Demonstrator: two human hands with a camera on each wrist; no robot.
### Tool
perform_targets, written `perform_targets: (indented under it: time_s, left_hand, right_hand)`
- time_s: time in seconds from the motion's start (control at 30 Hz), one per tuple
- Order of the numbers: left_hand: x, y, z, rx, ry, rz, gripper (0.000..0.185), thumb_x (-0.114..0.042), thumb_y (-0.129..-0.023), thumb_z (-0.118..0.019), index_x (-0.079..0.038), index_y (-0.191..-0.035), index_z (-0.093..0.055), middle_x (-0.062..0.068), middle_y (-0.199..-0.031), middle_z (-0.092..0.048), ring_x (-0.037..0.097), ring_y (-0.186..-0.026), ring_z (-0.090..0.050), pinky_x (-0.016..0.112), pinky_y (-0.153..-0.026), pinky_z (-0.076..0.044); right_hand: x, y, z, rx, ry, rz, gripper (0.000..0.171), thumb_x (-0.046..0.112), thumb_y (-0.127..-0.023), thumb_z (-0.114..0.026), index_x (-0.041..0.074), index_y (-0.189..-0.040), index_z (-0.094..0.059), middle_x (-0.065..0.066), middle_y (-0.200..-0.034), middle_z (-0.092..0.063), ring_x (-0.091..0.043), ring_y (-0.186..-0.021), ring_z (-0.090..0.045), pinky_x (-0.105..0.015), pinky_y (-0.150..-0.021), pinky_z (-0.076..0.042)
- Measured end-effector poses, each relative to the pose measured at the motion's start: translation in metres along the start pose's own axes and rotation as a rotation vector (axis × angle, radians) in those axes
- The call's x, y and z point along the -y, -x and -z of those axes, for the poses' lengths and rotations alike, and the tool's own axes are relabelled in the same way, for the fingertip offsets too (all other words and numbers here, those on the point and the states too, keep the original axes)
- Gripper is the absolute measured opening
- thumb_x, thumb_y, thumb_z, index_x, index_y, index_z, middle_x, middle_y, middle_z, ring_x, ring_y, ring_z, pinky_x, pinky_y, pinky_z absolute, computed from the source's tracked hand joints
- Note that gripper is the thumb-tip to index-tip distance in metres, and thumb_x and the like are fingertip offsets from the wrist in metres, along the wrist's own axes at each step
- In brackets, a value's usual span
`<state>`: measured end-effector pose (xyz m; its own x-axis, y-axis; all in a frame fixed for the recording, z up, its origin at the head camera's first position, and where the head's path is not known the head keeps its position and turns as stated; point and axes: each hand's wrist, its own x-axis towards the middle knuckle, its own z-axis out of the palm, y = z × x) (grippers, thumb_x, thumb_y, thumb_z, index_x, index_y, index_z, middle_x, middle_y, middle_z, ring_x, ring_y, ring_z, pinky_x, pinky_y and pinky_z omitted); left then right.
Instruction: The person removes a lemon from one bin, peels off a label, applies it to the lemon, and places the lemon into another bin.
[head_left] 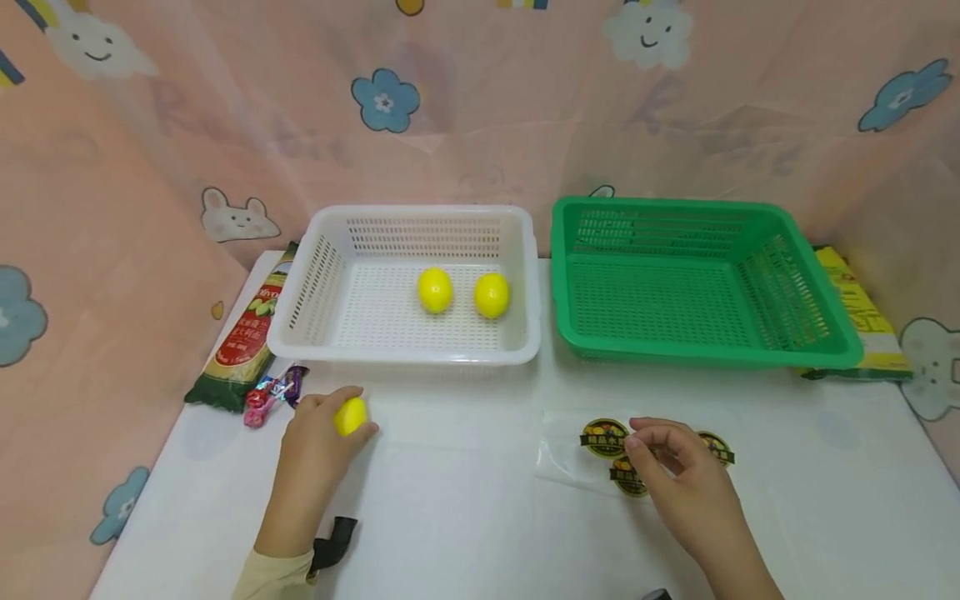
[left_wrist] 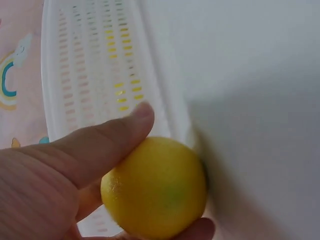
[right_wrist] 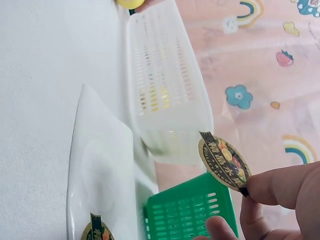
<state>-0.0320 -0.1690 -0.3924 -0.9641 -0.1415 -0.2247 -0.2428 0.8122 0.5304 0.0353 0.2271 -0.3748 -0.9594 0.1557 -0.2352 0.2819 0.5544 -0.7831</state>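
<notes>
My left hand [head_left: 364, 410] grips a yellow lemon [head_left: 349, 416] just above the table, in front of the white basket [head_left: 405, 355]. The left wrist view shows my thumb [left_wrist: 100, 145] curled over the lemon [left_wrist: 155, 187]. Two more lemons [head_left: 435, 289] [head_left: 491, 295] lie in the white basket. My right hand [head_left: 637, 446] is over a clear sticker sheet [head_left: 558, 458]. In the right wrist view it pinches a round black-and-gold fruit sticker [right_wrist: 223, 160] by its edge, lifted off the sheet [right_wrist: 100, 165]. Another sticker [right_wrist: 97, 231] stays on the sheet.
An empty green basket [head_left: 705, 357] stands right of the white one. A pasta packet [head_left: 243, 333] and candy wrappers [head_left: 273, 392] lie at the left, and a yellow packet [head_left: 862, 317] lies behind the green basket. Pink patterned cloth walls in the white table.
</notes>
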Motion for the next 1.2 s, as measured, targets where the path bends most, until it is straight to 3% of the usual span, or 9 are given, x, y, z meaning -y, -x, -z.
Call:
perform_targets:
  time_s: [0.1,0.2,0.3,0.37,0.5,0.67,0.77,0.93,1.2]
  left_hand:
    - [0.000,0.006,-0.005,-0.068,0.066,-0.013,0.057,-0.021,-0.091,-0.086,-0.010,-0.143,-0.066,0.029,-0.136,-0.053,0.050,-0.116,-0.054,0.060,-0.094,-0.049]
    - [-0.007,0.014,-0.011,-0.166,0.235,-0.086,0.055,-0.018,-0.089,-0.089,-0.011,-0.140,-0.069,0.022,-0.138,-0.055,0.042,-0.119,-0.056,0.053,-0.099,-0.054]
    - [-0.021,0.021,-0.020,-0.237,0.484,-0.255,0.055,-0.008,-0.084,-0.092,-0.009,-0.135,-0.072,0.014,-0.138,-0.057,0.033,-0.118,-0.059,0.038,-0.095,-0.059]
    - [-0.033,0.024,-0.026,-0.233,0.653,-0.379,0.057,0.001,-0.080,-0.092,-0.007,-0.133,-0.072,0.012,-0.136,-0.059,0.029,-0.116,-0.060,0.030,-0.092,-0.059]
    - [-0.057,0.028,-0.040,-0.085,0.970,-0.543,0.061,0.006,-0.081,-0.089,0.000,-0.136,-0.065,0.012,-0.139,-0.056,0.030,-0.123,-0.061,0.035,-0.097,-0.058]
    - [-0.078,0.031,-0.054,0.158,1.219,-0.578,0.072,-0.027,-0.081,-0.092,-0.001,-0.141,-0.061,0.014,-0.147,-0.054,0.028,-0.129,-0.059,0.041,-0.099,-0.057]
    - [-0.085,0.032,-0.061,0.245,1.261,-0.610,0.070,-0.034,-0.080,-0.090,-0.009,-0.141,-0.063,0.019,-0.151,-0.052,0.029,-0.133,-0.056,0.039,-0.102,-0.055]
    - [-0.089,0.034,-0.068,0.327,1.315,-0.626,0.060,-0.032,-0.083,-0.088,-0.023,-0.138,-0.065,0.028,-0.156,-0.046,0.027,-0.139,-0.052,0.039,-0.106,-0.052]
    - [-0.088,0.037,-0.072,0.379,1.350,-0.628,0.057,-0.026,-0.086,-0.089,-0.022,-0.138,-0.065,0.017,-0.157,-0.049,0.028,-0.142,-0.049,0.038,-0.108,-0.050]
  right_hand:
    - [-0.001,0.000,-0.001,0.003,-0.020,-0.001,0.041,0.046,-0.106,-0.063,0.006,-0.110,-0.070,-0.007,-0.146,-0.060,-0.025,-0.130,-0.056,-0.006,-0.094,-0.044]
    - [0.003,-0.001,-0.003,0.014,-0.032,-0.023,0.043,0.050,-0.106,-0.063,0.008,-0.111,-0.072,-0.002,-0.147,-0.060,-0.021,-0.128,-0.055,-0.017,-0.095,-0.047]
    - [0.012,-0.001,-0.003,0.028,-0.052,-0.051,0.045,0.055,-0.104,-0.063,0.011,-0.110,-0.072,0.005,-0.146,-0.061,-0.017,-0.126,-0.054,-0.032,-0.094,-0.045]
    - [0.020,-0.001,-0.004,0.036,-0.102,-0.057,0.044,0.053,-0.104,-0.064,0.010,-0.109,-0.071,0.008,-0.145,-0.061,-0.016,-0.126,-0.056,-0.033,-0.095,-0.047]
    - [0.041,0.000,-0.007,0.065,-0.252,-0.051,0.037,0.043,-0.104,-0.069,0.006,-0.106,-0.071,0.006,-0.142,-0.063,-0.013,-0.128,-0.057,-0.022,-0.094,-0.049]
    - [0.069,-0.002,-0.014,0.075,-0.379,-0.015,0.028,0.030,-0.103,-0.073,0.002,-0.100,-0.071,0.002,-0.138,-0.066,-0.015,-0.124,-0.059,-0.020,-0.088,-0.050]
    - [0.080,-0.002,-0.018,0.076,-0.407,0.005,0.025,0.025,-0.103,-0.073,0.001,-0.100,-0.072,0.000,-0.137,-0.067,-0.015,-0.128,-0.056,-0.021,-0.091,-0.049]
    - [0.086,-0.002,-0.025,0.093,-0.433,0.001,0.022,0.022,-0.103,-0.073,0.000,-0.099,-0.072,-0.002,-0.136,-0.067,-0.016,-0.133,-0.054,-0.027,-0.101,-0.048]
    - [0.084,-0.003,-0.029,0.092,-0.420,0.012,0.023,0.023,-0.103,-0.072,0.000,-0.099,-0.072,-0.002,-0.135,-0.068,-0.017,-0.133,-0.053,-0.033,-0.102,-0.048]
